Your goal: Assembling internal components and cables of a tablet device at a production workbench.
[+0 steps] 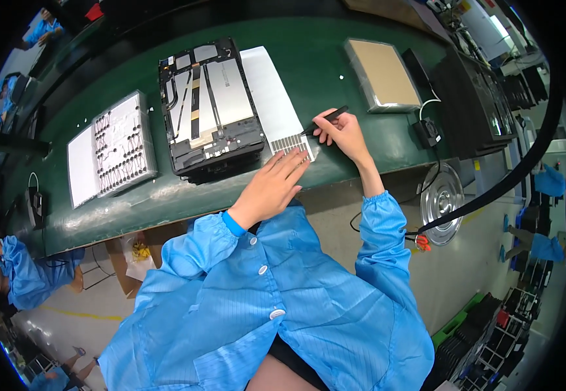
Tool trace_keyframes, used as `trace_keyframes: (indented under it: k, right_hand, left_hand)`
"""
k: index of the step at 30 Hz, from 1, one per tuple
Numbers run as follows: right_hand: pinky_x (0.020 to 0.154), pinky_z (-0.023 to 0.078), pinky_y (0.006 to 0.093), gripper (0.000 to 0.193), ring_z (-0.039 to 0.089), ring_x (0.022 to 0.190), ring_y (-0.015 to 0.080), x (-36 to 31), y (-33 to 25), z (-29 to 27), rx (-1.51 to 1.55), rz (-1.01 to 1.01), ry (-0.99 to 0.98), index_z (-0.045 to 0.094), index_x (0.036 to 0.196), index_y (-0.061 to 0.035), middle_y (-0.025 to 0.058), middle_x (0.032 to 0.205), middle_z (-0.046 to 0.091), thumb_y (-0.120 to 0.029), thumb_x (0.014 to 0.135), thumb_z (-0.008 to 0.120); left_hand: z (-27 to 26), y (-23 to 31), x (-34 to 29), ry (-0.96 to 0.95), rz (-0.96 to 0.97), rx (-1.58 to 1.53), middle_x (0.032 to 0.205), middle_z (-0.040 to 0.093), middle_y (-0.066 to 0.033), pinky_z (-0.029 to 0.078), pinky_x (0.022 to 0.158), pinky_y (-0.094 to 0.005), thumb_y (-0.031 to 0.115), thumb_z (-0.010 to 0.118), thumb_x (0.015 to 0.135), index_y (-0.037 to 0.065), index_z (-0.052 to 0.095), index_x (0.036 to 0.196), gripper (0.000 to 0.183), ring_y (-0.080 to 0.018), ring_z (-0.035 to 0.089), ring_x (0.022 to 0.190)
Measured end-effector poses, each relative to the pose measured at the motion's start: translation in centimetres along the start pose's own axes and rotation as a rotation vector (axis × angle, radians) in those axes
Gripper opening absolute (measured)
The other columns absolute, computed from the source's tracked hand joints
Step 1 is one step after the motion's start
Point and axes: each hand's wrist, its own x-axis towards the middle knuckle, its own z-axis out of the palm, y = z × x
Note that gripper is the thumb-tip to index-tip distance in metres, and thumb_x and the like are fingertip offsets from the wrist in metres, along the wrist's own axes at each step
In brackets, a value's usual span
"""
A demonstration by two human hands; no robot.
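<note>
My right hand (pixel 344 135) is closed around slim black tweezers (pixel 337 113), their tips at the edge of a white sheet (pixel 271 91). Near that sheet's front end runs a row of narrow grey strips (pixel 287 143). Across the strips lies my left hand (pixel 271 186), its fingers stretched out flat and holding the sheet against the bench. Just left of the sheet is a stack of black tablet-like housings (pixel 231 91), the top one showing silver battery panels and dark ribbon cables. The stack covers part of the sheet's left side.
On the green bench (pixel 315 58), a clear tray (pixel 124 140) of small black-tipped parts stands left. A tan-topped block (pixel 387 75) and black crates (pixel 468 98) stand right. A small black device (pixel 427 133) sits near the front edge. A round clear stool (pixel 442 202) is below.
</note>
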Motion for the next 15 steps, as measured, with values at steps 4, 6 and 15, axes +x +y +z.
trace_keyframes:
  k: [4,6,15]
  right_hand:
    - [0.050,0.046,0.0206,0.020,0.062,0.060,0.0088,0.4,-0.4,0.1,-0.049,0.025,-0.013,0.066,0.097,0.0021,0.0068,0.076,0.068,-0.018,0.095,0.067]
    - [0.050,0.046,0.0209,0.021,0.063,0.060,0.0099,1.0,-0.4,0.4,0.047,-0.004,0.000,0.066,0.096,0.0020,0.0068,0.075,0.068,-0.019,0.096,0.066]
    - [0.049,0.043,0.0202,0.030,0.060,0.059,0.0085,13.7,-8.9,5.1,0.294,-0.272,0.037,0.067,0.098,-0.0007,0.0023,0.073,0.064,-0.031,0.097,0.065]
  left_hand:
    - [0.0,-0.2,0.1,0.016,0.006,0.063,0.152,0.039,-0.0140,0.026,0.119,-0.0453,0.020,0.058,0.093,0.002,0.041,0.144,0.057,-0.0305,0.033,0.143]
    - [-0.8,-0.6,0.2,0.022,0.008,0.052,0.150,0.041,-0.0142,0.026,0.119,-0.0468,0.021,0.059,0.093,0.002,0.043,0.142,0.056,-0.0304,0.035,0.143]
    - [-5.8,2.4,-0.7,0.086,0.170,0.015,0.150,0.043,-0.0117,0.029,0.119,-0.0470,0.019,0.067,0.087,0.004,0.053,0.133,0.051,-0.0287,0.037,0.143]
